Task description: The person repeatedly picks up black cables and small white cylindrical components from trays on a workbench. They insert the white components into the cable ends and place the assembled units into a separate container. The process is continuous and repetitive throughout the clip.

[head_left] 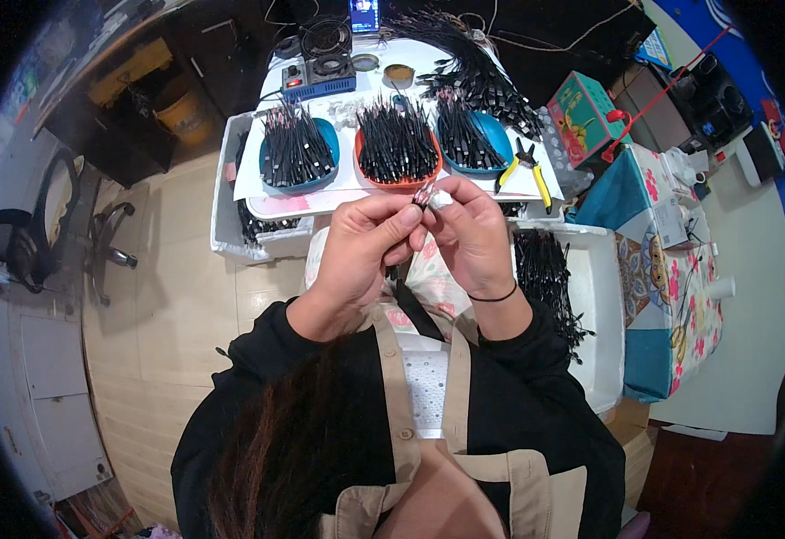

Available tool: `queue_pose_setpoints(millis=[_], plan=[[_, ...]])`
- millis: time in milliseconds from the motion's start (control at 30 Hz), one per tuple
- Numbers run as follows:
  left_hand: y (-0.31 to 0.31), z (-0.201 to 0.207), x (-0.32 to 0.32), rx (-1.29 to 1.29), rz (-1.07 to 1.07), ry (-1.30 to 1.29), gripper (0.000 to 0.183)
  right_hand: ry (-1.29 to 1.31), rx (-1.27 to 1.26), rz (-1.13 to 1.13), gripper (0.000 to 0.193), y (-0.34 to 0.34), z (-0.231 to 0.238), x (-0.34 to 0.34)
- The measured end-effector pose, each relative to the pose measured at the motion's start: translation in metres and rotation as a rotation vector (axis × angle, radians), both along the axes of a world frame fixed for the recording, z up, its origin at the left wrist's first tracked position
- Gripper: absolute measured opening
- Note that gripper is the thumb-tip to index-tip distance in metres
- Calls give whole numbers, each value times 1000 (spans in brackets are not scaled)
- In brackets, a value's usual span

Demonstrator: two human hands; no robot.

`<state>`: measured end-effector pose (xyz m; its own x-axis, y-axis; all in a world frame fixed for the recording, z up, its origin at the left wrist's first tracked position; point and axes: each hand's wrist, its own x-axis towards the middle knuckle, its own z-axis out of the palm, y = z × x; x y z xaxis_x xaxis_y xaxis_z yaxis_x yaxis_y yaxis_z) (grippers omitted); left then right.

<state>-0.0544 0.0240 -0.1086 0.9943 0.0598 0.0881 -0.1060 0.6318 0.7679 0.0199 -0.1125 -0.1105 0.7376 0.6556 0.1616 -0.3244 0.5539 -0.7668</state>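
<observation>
In front of my chest, my left hand (pixel 376 235) pinches a thin black cable (pixel 423 195) between thumb and fingers, its pinkish wire ends pointing up. My right hand (pixel 471 235) is closed on the same wire ends, with something white at its fingertips. Just beyond both hands stands an orange basket (pixel 440 160) packed with upright black cables (pixel 396 142). A blue basket (pixel 330 136) is to its left and another blue basket (pixel 503 148) to its right, both holding similar cables. Yellow-handled wire strippers (pixel 525 172) lie at the right.
A blue device with a red light (pixel 314 83) and a small round tin (pixel 399 74) sit at the table's back. More cables (pixel 482 76) are heaped at the back right. White foam boxes (pixel 606 314) flank the table, cables inside. A green carton (pixel 581 117) stands right.
</observation>
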Motion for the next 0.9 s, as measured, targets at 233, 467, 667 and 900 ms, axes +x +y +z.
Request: queue_pose_setpoints(millis=[233,467,667,900], plan=[[2,2,-4,27,-46,29,14,-52,4,111,32,-10,7,7],[2,1,-5,52,-83,9,14,-71,-10,181,25,-12,1,10],[2,1,-6,101,-98,58,14,40,-57,229,27,-12,-2,9],[5,-2,-5,163,-146,67,15,27,-97,267,36,-12,-5,13]])
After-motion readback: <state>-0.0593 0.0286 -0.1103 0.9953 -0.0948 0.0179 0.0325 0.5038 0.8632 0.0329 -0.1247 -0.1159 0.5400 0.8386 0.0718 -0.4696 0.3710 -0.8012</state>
